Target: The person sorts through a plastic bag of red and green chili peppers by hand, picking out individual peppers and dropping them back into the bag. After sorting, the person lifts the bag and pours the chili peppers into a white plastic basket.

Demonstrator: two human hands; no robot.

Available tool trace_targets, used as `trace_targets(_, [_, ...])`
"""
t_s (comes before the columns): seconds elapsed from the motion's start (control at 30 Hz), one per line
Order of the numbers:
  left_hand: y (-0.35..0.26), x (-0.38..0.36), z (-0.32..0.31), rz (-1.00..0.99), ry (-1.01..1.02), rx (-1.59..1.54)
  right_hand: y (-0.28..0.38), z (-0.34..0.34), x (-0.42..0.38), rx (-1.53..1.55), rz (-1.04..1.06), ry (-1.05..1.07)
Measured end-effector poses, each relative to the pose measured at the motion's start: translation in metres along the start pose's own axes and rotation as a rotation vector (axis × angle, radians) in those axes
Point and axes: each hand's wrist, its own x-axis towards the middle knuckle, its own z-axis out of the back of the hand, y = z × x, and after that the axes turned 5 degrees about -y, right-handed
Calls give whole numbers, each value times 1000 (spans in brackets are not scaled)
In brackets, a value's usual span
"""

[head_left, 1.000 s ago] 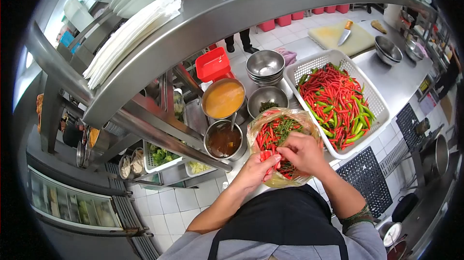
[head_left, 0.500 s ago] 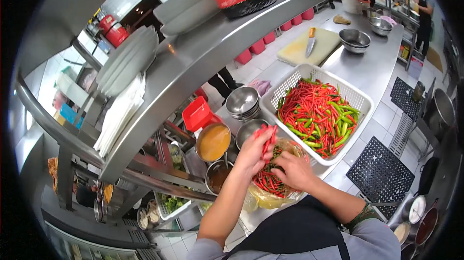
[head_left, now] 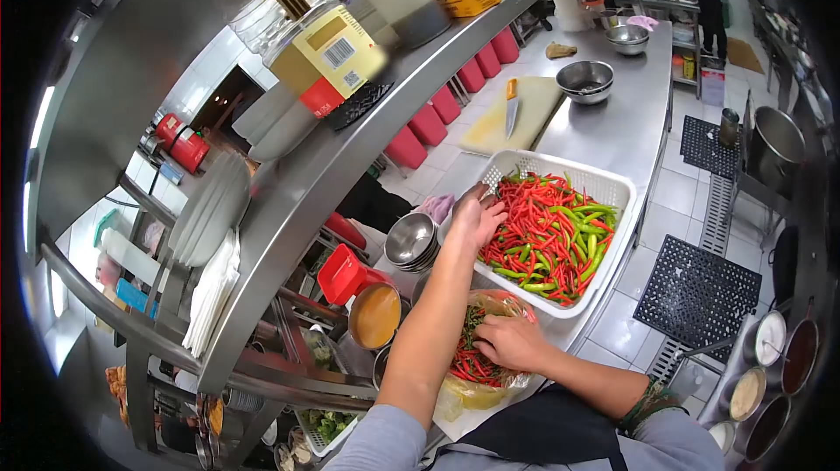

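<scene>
A white perforated basket (head_left: pixel 623 200) holds many red chilies (head_left: pixel 529 224) and some green chilies (head_left: pixel 595 248). At its left side, my left hand (head_left: pixel 479 219) reaches over the rim with fingers apart beside the red chilies; no chilies show in its palm. Below the basket, an open clear-yellowish plastic bag (head_left: pixel 464 392) contains thin red chilies with green stems. My right hand (head_left: pixel 512 341) is down in the bag, its fingers curled onto the chilies there; the fingertips are partly hidden.
Stacked metal bowls (head_left: pixel 411 239), a red container (head_left: pixel 341 271) and a pot of orange sauce (head_left: pixel 376 315) stand to the left. Farther along lies a knife (head_left: pixel 512 112) on a cutting board (head_left: pixel 542 125), near more metal bowls (head_left: pixel 584 80). A steel shelf (head_left: pixel 350 165) overhangs the left.
My left hand has moved from above the bag, where it held red chilies, to the basket's left side, and its fingers have opened. My right hand stays in the bag. The view has shifted.
</scene>
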Motion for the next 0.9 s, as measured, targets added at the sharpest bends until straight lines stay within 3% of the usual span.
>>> trace_targets(0.07, [3,-5,5,-73,-93,62,0,-1,0,8,-6,0])
trace_targets(0.13, [5,-39,21,-166,-35,176,-1,-2,0,19,-4,5])
trace_targets(0.23, [-5,-148,36,-327,26,451,1,-1,3,12,21,23])
trace_targets(0.37, [50,-238,95,-561,-63,1089,5,2,8,-20,36,56])
trace_targets(0.43, [91,-266,108,-533,-217,1173,5,-3,24,-10,58,69])
trace_targets(0.53, [128,-280,124,-743,-226,1349,4,-14,44,-39,118,126])
trace_targets(0.67, [136,-291,114,-648,-240,1372,25,-23,56,-239,250,276])
trace_targets(0.77, [143,-295,122,-768,-265,1327,27,-26,56,-296,268,406])
trace_targets(0.9, [150,-294,131,-769,-225,1330,14,-24,54,-290,281,425])
